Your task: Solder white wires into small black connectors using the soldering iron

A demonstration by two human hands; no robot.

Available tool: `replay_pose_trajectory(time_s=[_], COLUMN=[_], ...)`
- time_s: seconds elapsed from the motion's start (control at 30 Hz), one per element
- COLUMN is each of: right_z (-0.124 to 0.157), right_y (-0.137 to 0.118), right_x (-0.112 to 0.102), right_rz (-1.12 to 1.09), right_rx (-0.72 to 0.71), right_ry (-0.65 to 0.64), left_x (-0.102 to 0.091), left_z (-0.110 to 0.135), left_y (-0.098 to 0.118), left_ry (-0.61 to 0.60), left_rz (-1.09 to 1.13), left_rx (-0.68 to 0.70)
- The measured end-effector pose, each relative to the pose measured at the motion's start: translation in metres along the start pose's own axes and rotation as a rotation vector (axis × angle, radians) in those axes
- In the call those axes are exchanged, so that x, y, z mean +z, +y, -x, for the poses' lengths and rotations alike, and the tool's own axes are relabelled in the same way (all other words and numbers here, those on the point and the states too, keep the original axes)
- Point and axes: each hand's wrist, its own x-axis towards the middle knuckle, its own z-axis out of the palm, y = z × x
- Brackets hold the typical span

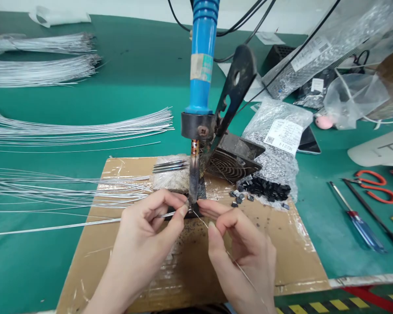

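A blue-handled soldering iron [203, 78] stands tip-down in a black metal bracket [236, 83]. My left hand [150, 235] pinches the end of white wires [85, 223] just left of the iron's tip; the small part at its fingertips is mostly hidden. Between thumb and fingers of my right hand [242, 248] runs a thin solder wire [201, 220], its end reaching the iron's tip and its tail trailing down across the palm. Both hands are over a brown cardboard sheet [124, 261].
Bundles of white wires [85, 126] lie at left. Behind the iron are a small fan [232, 163] and a bag [271, 144] with black pieces [265, 188] spilling out. A screwdriver [360, 222] and red-handled scissors [378, 187] lie at right.
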Motion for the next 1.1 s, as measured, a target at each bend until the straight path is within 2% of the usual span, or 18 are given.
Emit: replay_pose_trajectory(time_s=[0.77, 1.1], right_z=[0.0004, 0.0018], right_y=[0.0034, 0.0046], right_x=[-0.0007, -0.0018], right_rz=[0.03, 0.028], right_rx=[-0.071, -0.047], right_ry=[-0.006, -0.023], left_x=[-0.0012, 0.0005], left_z=[0.0008, 0.001], left_y=[-0.0007, -0.0008], left_ry=[0.002, 0.005], left_rz=[-0.014, -0.024], left_rx=[-0.009, 0.005])
